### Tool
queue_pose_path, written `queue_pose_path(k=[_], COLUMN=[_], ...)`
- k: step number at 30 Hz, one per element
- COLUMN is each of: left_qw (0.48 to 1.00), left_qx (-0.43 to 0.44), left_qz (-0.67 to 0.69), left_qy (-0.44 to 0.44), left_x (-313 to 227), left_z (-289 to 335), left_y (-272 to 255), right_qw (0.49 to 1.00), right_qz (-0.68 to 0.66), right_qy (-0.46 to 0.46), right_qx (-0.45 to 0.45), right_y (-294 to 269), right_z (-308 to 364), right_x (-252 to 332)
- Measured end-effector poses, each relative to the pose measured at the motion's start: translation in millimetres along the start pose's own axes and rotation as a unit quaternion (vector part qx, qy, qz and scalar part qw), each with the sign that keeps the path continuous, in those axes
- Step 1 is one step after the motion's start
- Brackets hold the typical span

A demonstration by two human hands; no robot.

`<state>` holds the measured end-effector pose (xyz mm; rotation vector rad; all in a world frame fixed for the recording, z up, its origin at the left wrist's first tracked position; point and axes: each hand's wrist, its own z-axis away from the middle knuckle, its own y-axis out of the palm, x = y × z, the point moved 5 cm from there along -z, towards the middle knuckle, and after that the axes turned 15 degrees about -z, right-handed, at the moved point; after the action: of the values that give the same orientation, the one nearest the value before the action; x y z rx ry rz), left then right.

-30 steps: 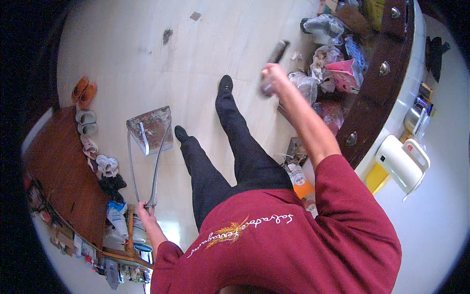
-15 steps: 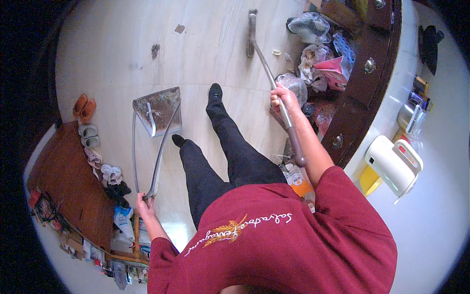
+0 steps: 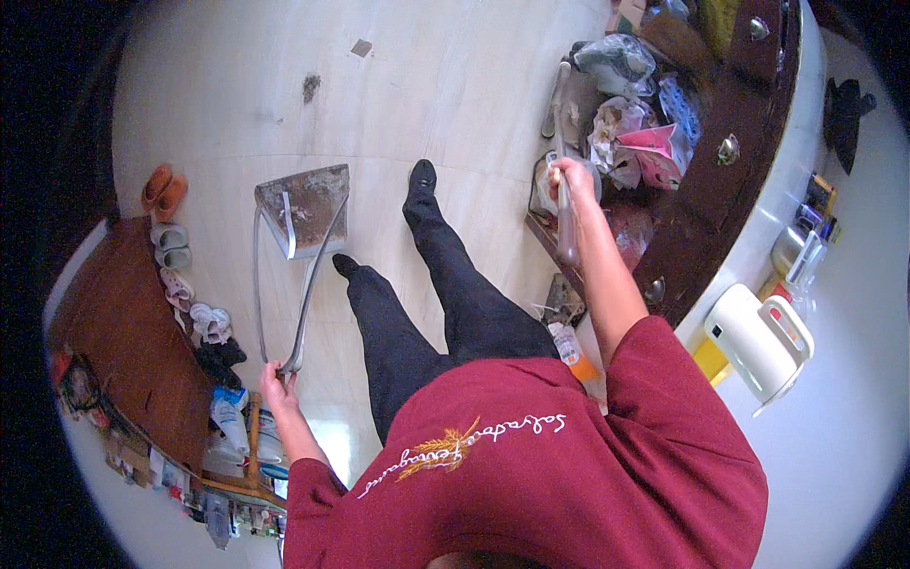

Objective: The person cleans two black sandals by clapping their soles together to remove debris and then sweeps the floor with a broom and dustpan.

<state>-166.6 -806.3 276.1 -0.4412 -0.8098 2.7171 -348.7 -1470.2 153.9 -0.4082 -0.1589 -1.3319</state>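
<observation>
My left hand [image 3: 279,383] is closed round the top of the long looped metal handle of a dustpan [image 3: 329,182]. The pan lies on the floor to the left of my feet, with dark debris and a whitish strip in it. My right hand [image 3: 574,178] grips the stick of a broom [image 3: 566,223], which points away from me along the front of the open cupboard. At the far end, the broom's head [image 3: 553,100] is beside bagged items at the cupboard's edge. Its bristles are hard to make out.
To the right, the dark wooden cupboard [image 3: 706,223] holds plastic bags and a pink package [image 3: 654,156]. A white appliance [image 3: 755,341] stands on the counter. Slippers and shoes [image 3: 171,247] line the left side by a brown cabinet [image 3: 142,332]. A dark smudge [image 3: 311,88] marks the floor ahead.
My right hand has moved slightly right, and the broom has swung right from the open floor to the cupboard's edge. The dustpan and my left hand have stayed nearly in place.
</observation>
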Motion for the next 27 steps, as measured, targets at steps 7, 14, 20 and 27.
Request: queue_pose_path(k=[7, 14, 20, 27], left_qw=[0.997, 0.995, 0.991, 0.987], left_qx=[-0.048, -0.07, -0.065, -0.004], left_qz=[-0.025, 0.028, 0.074, 0.136], left_qy=[-0.047, -0.063, -0.085, -0.088], left_x=[31, 75, 100, 159], left_z=[2, 6, 11, -5], left_y=[-21, -30, -38, -34], right_qw=[0.996, 0.936, 0.973, 0.939], right_qz=[-0.008, -0.045, 0.005, -0.057], right_qy=[-0.079, 0.067, -0.045, 0.215], right_qx=[0.038, 0.343, 0.226, 0.261], right_y=[151, 200, 141, 162], right_z=[-27, 12, 55, 77], right_x=[42, 43, -16, -91])
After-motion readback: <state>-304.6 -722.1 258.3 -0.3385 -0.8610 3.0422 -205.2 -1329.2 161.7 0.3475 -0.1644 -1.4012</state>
